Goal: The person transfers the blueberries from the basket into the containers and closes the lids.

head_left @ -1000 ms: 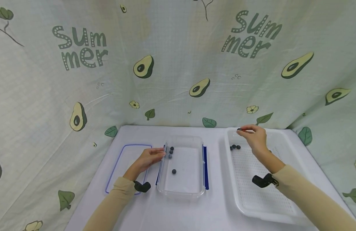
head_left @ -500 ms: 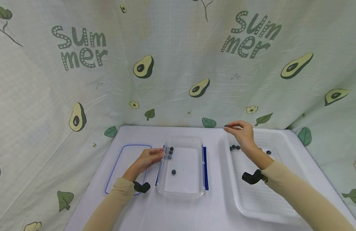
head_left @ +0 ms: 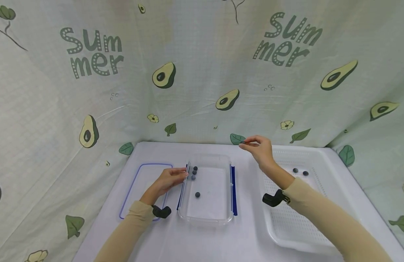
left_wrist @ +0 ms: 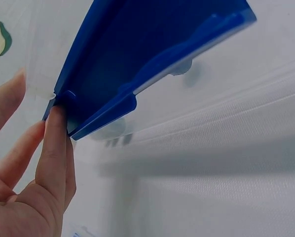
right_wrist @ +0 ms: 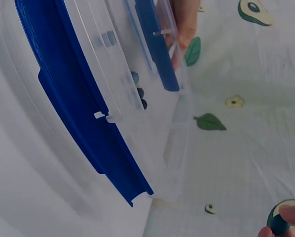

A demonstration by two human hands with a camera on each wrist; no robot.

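My left hand holds the left side of a clear plastic container; in the left wrist view its fingers sit at one end of the blue side flap. Several dark blueberries lie on the container's floor, most along its left wall. Thumb and fingertips of my right hand pinch a single blueberry, raised beyond the far left corner of a white perforated basket. Two blueberries show in that basket; my right forearm hides part of its left side.
A clear lid with a blue seal lies flat on the white tabletop, left of the container and partly behind my left hand. The container's right flap hangs outward. A printed cloth rises behind the table.
My right hand has moved left from over the basket, carrying the blueberry past the basket's far left corner. My left hand and the container stay as they were.
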